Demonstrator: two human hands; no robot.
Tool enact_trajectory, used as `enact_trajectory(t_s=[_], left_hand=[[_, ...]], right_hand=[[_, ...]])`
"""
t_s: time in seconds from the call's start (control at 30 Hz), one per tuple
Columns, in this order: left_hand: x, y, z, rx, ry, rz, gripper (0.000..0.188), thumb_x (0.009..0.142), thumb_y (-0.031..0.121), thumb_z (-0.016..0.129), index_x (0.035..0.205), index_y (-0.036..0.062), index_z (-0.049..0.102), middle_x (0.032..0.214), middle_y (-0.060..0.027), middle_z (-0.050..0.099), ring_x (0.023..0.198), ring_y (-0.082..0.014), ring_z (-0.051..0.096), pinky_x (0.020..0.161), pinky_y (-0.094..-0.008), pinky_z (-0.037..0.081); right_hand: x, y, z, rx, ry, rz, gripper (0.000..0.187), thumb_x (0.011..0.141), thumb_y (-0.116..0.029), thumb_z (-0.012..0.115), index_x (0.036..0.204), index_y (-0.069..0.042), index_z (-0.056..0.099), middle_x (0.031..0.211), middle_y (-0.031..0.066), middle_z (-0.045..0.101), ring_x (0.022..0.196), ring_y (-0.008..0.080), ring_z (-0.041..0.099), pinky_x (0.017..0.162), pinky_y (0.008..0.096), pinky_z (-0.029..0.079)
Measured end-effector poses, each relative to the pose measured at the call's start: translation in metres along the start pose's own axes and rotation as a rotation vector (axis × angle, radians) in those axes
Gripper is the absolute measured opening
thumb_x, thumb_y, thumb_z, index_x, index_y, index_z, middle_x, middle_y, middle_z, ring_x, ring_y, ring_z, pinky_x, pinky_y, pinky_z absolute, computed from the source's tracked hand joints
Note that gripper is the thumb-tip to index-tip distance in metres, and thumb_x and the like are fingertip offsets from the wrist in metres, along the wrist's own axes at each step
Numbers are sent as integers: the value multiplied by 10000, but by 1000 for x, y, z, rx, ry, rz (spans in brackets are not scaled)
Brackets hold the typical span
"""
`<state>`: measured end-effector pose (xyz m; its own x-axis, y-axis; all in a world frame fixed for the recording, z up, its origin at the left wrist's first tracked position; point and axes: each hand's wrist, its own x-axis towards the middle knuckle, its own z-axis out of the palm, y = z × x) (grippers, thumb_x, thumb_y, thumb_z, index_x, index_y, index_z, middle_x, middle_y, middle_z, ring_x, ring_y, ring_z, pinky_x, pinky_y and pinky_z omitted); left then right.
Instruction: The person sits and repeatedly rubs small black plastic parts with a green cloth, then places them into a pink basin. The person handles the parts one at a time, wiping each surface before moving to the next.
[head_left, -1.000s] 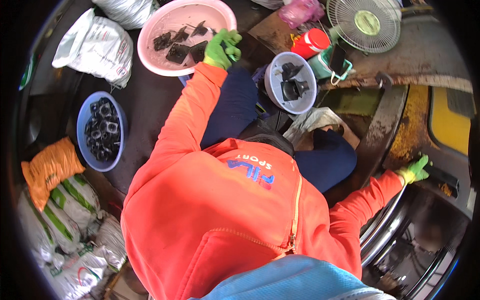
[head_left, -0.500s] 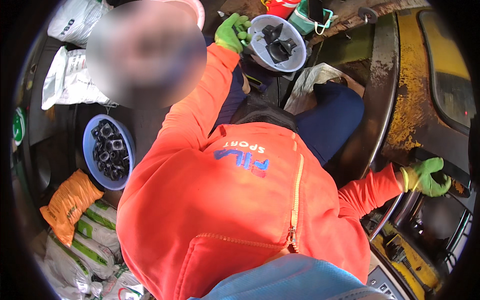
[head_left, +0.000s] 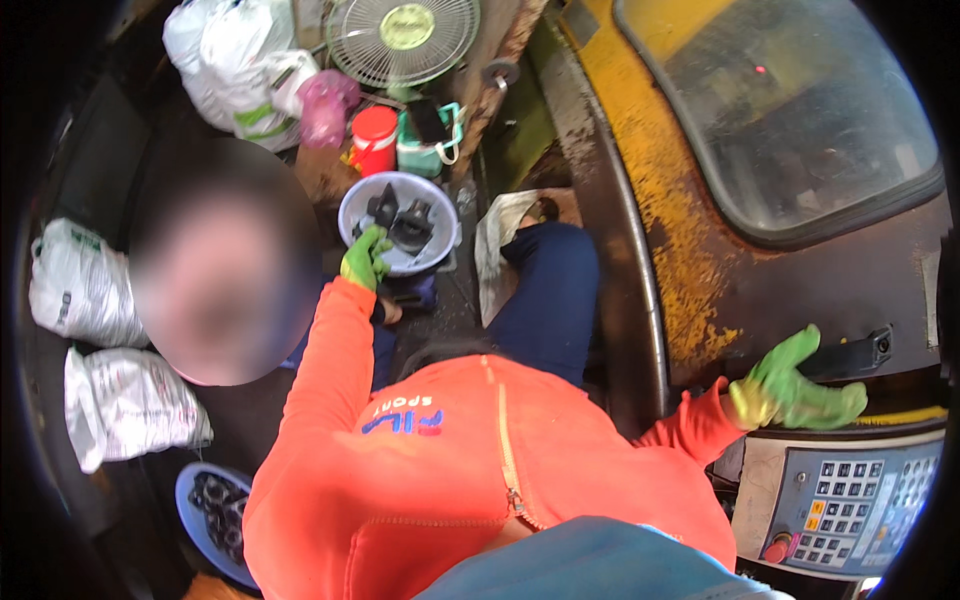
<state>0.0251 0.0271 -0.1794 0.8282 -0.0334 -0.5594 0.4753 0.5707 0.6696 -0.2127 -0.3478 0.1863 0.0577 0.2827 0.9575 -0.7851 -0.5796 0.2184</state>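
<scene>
At the lavender basin (head_left: 412, 264), I see the left hand (head_left: 366, 258) bent; its grasp I cannot tell. Black plastic parts (head_left: 411, 228) lie inside. The right hand (head_left: 798, 388), spread, holds nothing. I should keep the basin level.

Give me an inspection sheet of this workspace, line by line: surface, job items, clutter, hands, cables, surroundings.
Surface: dark floor with pale specks; left side partly blurred.
Job items: black parts in a pale purple basin; more in a blue basin at lower left.
Clutter: white bags, pink bag, red container, teal basket.
Left hand: at the purple basin's near-left rim; grip unclear.
Right hand: open, fingers spread, near a black handle; contact unclear.
Cables: nothing seen clearly.
Surroundings: fan, worn yellow-brown machine door with window, control panel.
</scene>
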Motion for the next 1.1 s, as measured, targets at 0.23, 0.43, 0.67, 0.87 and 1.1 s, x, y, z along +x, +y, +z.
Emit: enact_trajectory(t_s=[0.23,0.43,0.67,0.87,1.1], left_hand=[[9,-11,15,67,-46,-57,240,897,328,617,955,97,641,700,-2,595,405,-84,374,415,-249,339],[-5,-13,-5,130,-8,-156,301,888,357,617,1044,102,658,722,-5,604,408,-82,361,431,-257,367],[-16,-5,-35,188,-154,-221,365,921,333,566,1134,38,605,793,-19,601,446,-78,365,461,-251,384],[-16,-14,-50,369,-138,-323,290,921,276,570,1065,35,643,763,-39,617,467,-98,433,453,-232,387],[-2,-24,-59,361,-298,-516,206,883,241,652,862,36,653,691,-37,598,482,-107,480,443,-226,386]], right_hand=[[-32,-45,31,1215,-144,164,386,919,-116,576,1256,50,488,1197,203,587,1075,288,588,934,376,464],[-20,-26,74,1498,-80,522,257,908,-60,498,1102,63,613,1066,166,657,937,256,622,849,353,485],[-23,-14,73,1018,151,375,262,886,-13,444,1053,93,616,1069,197,658,950,289,638,857,364,511],[-8,-3,74,411,379,144,268,872,-49,533,1119,42,587,1093,187,643,988,334,620,865,440,491],[10,-10,60,-120,-34,-13,370,772,-226,690,1127,-143,631,1179,38,624,918,330,569,688,423,381]])
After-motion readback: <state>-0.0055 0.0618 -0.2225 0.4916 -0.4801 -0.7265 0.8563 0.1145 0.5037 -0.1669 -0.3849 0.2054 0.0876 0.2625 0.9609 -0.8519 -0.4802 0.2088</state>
